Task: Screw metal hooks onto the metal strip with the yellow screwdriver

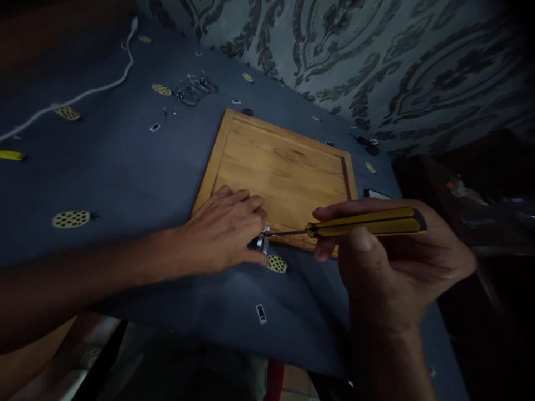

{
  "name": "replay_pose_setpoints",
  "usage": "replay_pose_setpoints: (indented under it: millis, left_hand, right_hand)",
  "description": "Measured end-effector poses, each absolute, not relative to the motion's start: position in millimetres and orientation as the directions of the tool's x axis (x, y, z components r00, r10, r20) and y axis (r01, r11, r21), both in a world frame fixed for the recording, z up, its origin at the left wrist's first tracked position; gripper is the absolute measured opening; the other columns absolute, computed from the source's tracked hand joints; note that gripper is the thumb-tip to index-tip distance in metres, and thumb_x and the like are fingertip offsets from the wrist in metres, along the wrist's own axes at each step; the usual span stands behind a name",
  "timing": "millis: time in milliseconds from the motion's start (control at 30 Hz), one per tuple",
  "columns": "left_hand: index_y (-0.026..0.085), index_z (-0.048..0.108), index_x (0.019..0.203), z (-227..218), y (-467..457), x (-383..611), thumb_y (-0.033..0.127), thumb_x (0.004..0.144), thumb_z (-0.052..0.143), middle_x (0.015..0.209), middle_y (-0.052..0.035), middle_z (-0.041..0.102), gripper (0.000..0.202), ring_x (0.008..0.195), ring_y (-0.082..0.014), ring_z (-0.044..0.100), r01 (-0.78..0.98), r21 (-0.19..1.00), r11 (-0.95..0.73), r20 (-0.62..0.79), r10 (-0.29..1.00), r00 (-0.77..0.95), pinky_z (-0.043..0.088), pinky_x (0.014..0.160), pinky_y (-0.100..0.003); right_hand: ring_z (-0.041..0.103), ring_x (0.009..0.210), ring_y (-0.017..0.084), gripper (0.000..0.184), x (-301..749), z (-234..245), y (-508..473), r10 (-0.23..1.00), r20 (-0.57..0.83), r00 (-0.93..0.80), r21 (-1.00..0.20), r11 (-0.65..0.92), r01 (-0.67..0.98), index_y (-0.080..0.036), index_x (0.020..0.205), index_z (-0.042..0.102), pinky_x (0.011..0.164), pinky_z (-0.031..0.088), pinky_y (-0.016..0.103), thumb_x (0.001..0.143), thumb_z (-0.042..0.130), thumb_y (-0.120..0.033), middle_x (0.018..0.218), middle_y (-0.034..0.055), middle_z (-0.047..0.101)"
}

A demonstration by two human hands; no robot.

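Observation:
A framed wooden panel (284,161) lies flat on the blue cloth. My left hand (229,228) rests over its near left edge, its fingers bent on the wood and its thumb below the edge. Between thumb and fingers sits a small shiny metal fitting (262,240), partly hidden, so its exact kind is unclear. My right hand (393,267) grips a screwdriver (368,223) with a yellow and black handle. The screwdriver's thin shaft points left, and its tip meets or nearly meets the fitting. A row of small dark holes runs along the panel's near edge.
Clear plastic bags (194,89) and small loose metal bits lie beyond the panel's left side. A white cable (92,92) crosses the far left, above a yellow object (12,155). A phone-like object (377,194) and a dark item (368,145) lie at right. Patterned wall covering (334,50) rises behind.

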State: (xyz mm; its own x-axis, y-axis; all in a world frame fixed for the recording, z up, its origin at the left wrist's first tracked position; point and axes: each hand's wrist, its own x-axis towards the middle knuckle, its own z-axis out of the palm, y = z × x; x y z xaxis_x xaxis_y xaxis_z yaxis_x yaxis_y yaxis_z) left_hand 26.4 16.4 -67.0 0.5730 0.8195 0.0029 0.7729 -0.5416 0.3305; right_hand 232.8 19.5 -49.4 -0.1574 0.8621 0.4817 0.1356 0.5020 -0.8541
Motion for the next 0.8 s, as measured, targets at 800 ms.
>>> replay_pose_setpoints:
  millis: [800]
  left_hand:
    - [0.014,0.070,0.102,-68.3,16.8,26.9,0.059,0.088,0.074,0.106,-0.0091,0.066,0.047,0.106,-0.0278,0.060,0.774,0.349,-0.528,-0.006,0.825,0.565,0.041,0.094,-0.040]
  right_hand:
    - [0.068,0.052,0.013,0.017,232.6,-48.0,17.9,0.850,0.503,-0.160,-0.844,0.522,0.121,-0.023,0.098,0.083,0.050,0.063,0.030,0.083,0.082,-0.014,0.092,0.0021,0.080]
